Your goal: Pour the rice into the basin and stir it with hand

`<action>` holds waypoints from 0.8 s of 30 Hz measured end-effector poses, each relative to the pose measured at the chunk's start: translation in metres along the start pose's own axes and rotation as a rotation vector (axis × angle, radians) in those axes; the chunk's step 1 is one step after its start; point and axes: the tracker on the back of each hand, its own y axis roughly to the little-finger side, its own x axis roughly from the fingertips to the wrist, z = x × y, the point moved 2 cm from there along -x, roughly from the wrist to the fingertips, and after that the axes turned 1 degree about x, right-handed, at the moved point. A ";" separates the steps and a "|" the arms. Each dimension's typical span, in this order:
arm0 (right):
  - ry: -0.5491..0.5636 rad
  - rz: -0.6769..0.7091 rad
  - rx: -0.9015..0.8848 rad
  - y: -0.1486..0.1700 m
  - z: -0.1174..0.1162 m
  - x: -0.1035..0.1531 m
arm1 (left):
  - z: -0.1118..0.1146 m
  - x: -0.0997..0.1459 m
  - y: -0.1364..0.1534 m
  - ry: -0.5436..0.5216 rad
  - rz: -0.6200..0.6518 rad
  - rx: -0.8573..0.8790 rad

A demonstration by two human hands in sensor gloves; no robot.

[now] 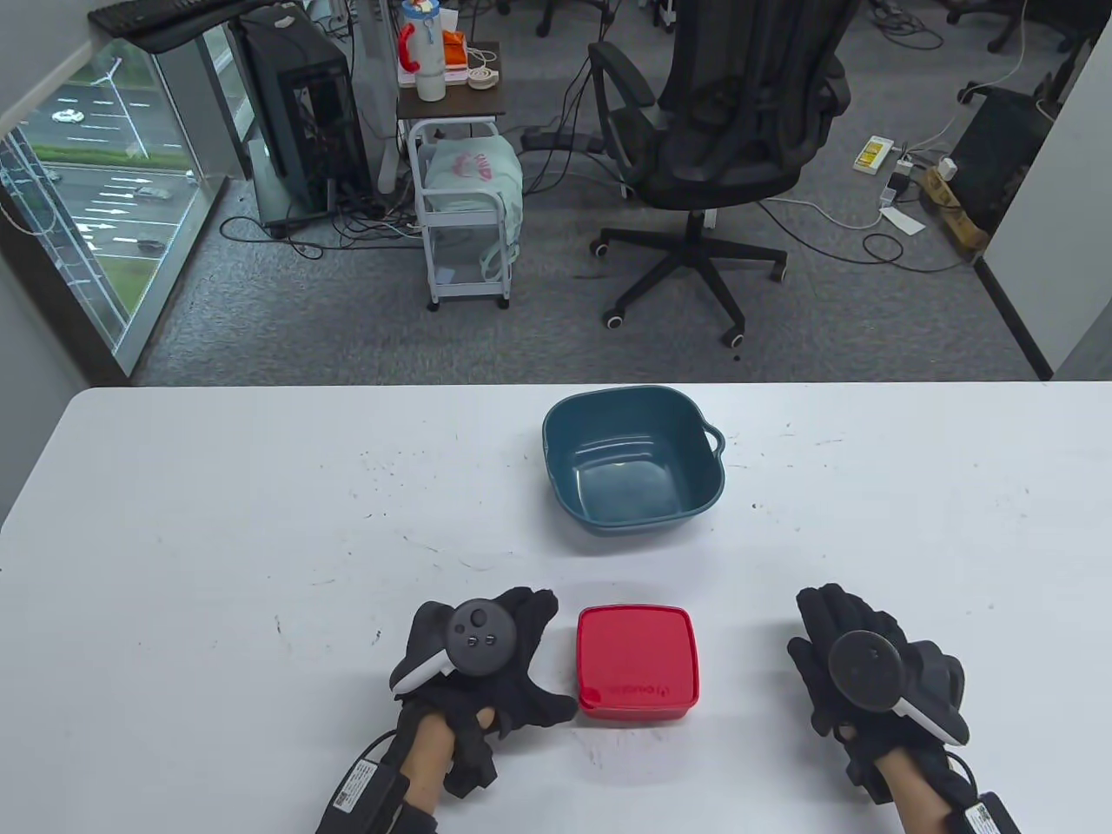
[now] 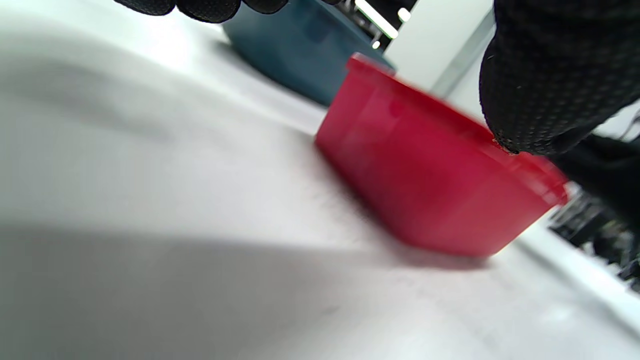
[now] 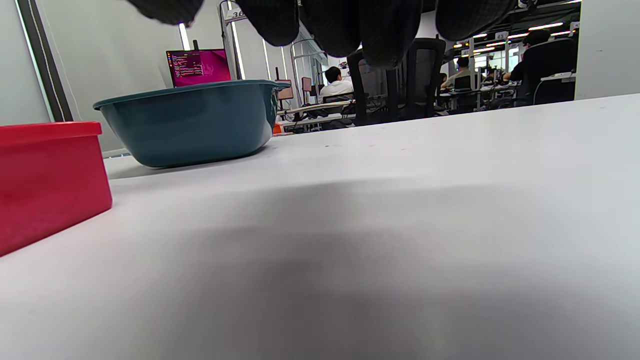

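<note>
A red lidded box (image 1: pixel 637 662) sits on the white table (image 1: pixel 217 521) near its front edge, its lid on. Behind it stands an empty teal basin (image 1: pixel 632 456) with a small handle on its right. My left hand (image 1: pixel 521 651) lies just left of the box, fingers spread, thumb close to the box's lower left corner; in the left wrist view the thumb (image 2: pixel 550 90) hovers at the box (image 2: pixel 430 185) rim. My right hand (image 1: pixel 834 634) rests flat on the table well right of the box, holding nothing. No rice shows; the box's inside is hidden.
An office chair (image 1: pixel 730 139) and a small white cart (image 1: pixel 465 217) stand on the floor beyond the table's far edge. In the right wrist view the basin (image 3: pixel 192 122) and box (image 3: pixel 50 175) stand to the left of bare tabletop.
</note>
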 end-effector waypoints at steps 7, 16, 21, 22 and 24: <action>-0.010 0.000 0.005 0.001 -0.001 0.000 | 0.035 -0.026 0.002 0.199 -0.108 -0.095; -0.030 0.027 0.024 -0.009 -0.005 -0.002 | 0.045 -0.038 0.002 0.269 -0.147 -0.082; 0.037 0.156 -0.045 -0.058 0.017 0.004 | 0.045 -0.038 0.002 0.285 -0.153 -0.084; 0.037 0.194 -0.063 -0.076 0.024 0.004 | 0.045 -0.037 0.002 0.285 -0.154 -0.083; 0.038 0.257 -0.055 -0.108 0.031 0.003 | 0.044 -0.037 0.002 0.285 -0.154 -0.082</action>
